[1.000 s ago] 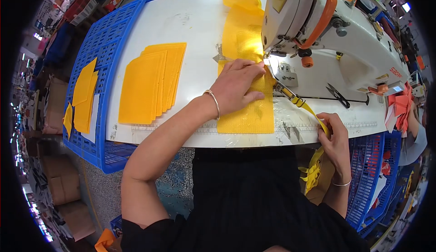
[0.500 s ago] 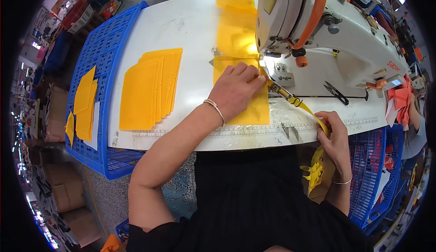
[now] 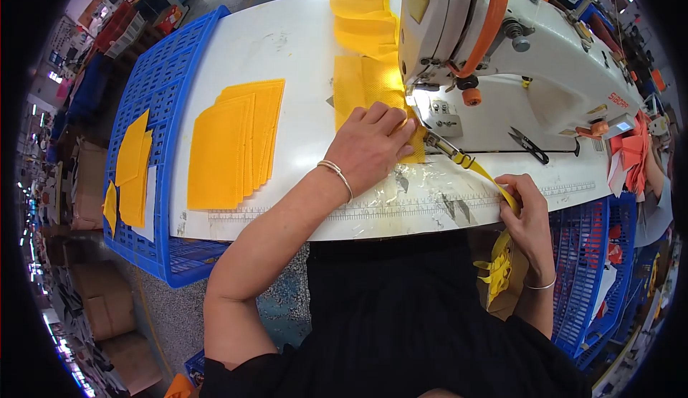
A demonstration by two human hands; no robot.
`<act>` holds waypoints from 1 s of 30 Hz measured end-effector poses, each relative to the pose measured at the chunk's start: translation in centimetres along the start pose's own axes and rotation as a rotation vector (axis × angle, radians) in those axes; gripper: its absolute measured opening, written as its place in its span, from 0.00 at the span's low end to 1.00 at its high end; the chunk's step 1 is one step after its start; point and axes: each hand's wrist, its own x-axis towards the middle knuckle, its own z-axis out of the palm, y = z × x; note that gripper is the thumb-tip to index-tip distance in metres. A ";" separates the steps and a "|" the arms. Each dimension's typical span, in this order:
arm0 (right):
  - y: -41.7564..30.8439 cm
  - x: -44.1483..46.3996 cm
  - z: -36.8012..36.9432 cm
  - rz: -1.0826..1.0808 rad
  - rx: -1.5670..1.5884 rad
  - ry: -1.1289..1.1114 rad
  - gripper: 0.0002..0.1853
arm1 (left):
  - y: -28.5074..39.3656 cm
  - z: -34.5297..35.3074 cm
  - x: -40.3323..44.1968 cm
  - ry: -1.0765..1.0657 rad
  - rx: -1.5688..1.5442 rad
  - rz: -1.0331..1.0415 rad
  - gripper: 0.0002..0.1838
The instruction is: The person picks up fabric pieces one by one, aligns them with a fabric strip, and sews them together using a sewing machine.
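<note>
My left hand (image 3: 374, 142) presses a yellow fabric piece (image 3: 351, 82) onto the table, its bent fingers and thumb closed on the edge beside the needle area of the white sewing machine (image 3: 459, 32). More yellow fabric (image 3: 365, 21) lies gathered in folds behind it. Off to the right, my right hand (image 3: 527, 208) pinches a narrow yellow strip of binding tape (image 3: 491, 181). This tape runs into a metal binder guide (image 3: 446, 145) in front of the presser foot and also hangs below the table edge.
A stack of yellow fabric pieces (image 3: 222, 147) lies to the left. Further left, a blue basket (image 3: 172, 104) holds more pieces. Black thread snips (image 3: 529, 145) rest at right beside the machine. Another blue basket (image 3: 573, 276) stands low right, near another person's arm (image 3: 653, 172).
The yellow fabric has moved away from me along the machine, its near end now under my left hand, with more folds at the back. Both hands stay nearly in place.
</note>
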 end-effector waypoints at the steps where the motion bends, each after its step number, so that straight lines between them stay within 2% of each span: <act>1: 0.0 0.0 0.0 0.003 -0.002 -0.001 0.20 | 0.0 -0.1 0.0 -0.001 0.011 0.004 0.15; 19: -0.2 0.0 0.2 0.004 -0.010 0.005 0.19 | -0.6 0.6 -0.2 0.054 0.008 0.019 0.15; 30: 0.0 -0.1 0.3 -0.008 -0.024 0.021 0.19 | -0.9 0.5 0.0 -0.020 0.029 -0.050 0.19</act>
